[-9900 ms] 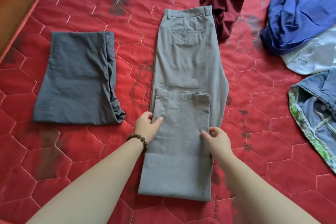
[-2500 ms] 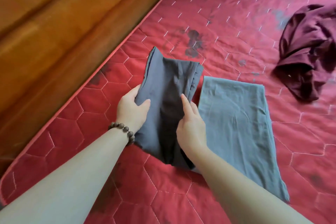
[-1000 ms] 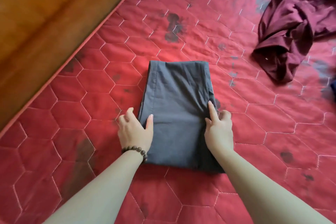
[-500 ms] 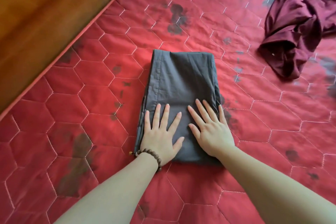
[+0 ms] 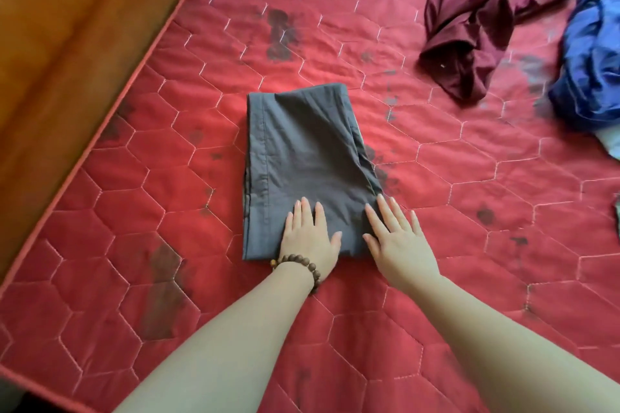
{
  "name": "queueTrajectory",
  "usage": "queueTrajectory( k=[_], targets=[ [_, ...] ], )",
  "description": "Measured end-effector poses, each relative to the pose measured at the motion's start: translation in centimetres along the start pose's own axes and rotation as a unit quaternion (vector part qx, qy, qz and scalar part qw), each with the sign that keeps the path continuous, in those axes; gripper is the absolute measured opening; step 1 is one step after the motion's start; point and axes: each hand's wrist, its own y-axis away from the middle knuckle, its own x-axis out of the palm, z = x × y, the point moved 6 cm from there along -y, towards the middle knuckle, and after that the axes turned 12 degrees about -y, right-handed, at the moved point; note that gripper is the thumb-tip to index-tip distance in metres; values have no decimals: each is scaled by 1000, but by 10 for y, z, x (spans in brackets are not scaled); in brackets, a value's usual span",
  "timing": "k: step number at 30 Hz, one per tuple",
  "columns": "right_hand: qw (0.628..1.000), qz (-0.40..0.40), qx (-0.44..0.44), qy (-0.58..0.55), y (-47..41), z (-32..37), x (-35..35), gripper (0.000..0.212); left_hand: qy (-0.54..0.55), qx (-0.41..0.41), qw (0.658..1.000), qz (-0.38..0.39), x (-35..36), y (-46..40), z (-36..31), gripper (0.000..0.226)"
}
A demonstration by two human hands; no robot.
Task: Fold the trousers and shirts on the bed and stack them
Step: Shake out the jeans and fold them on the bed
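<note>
Folded dark grey trousers (image 5: pixel 302 164): compact rectangle, several layers thick, lying flat on the red quilted mattress (image 5: pixel 436 211), mid-bed, long side running away from the camera. A paler layer just visible along the right edge; whether a second garment lies beneath, cannot tell. Near right corner slightly rumpled, a loose fold trailing toward the right hand.

Left hand (image 5: pixel 310 238): palm down on the near end of the bundle, fingers straight and together, thumb spread, pressing the cloth flat; nothing grasped. Bead bracelet (image 5: pixel 297 263) at the wrist.

Right hand (image 5: pixel 397 241): palm down, fingers (image 5: pixel 385 211) straight and fanned, lying across the bundle's near right edge, partly on cloth, partly on mattress; nothing grasped.

Step in hand, by judgement: smoothing and settling a finished fold. Trousers portion seemingly done; shirts not yet begun.

Next move, by judgement: lifting both palms clear without dragging the top layer, tucking in the rumpled right corner, then reaching right and away for an unfolded garment. Calls for spreading that garment flat on free mattress beside the bundle.

Maroon garment (image 5: pixel 486 17): crumpled heap, far right, well apart from the bundle.
Blue garment (image 5: pixel 593 54): crumpled, at the right frame edge, just beside the maroon one, a pale fabric (image 5: pixel 612 147) showing beneath it.
Wooden bed frame (image 5: pixel 67 43): along the mattress's left edge.
</note>
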Motion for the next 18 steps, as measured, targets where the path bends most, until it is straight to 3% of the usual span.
queueTrajectory(
  k=[3, 8, 13, 18],
  targets=[
    [994, -33, 66, -79, 59, -25, -32, 53, 27, 74, 997, 18, -16, 39, -63, 69],
    [971, -87, 163, -150, 145, -102, -84, 48, 21, 164, 986, -22, -56, 77, -171, 68],
    [947, -125, 243, -170, 215, -199, -117, 47, 7, 192, 981, -27, -69, 94, -267, 69],
    [945, -130, 263, -142, 270, -295, -128, 49, -8, 209, 977, -36, -59, 108, -379, 72]
  ],
)
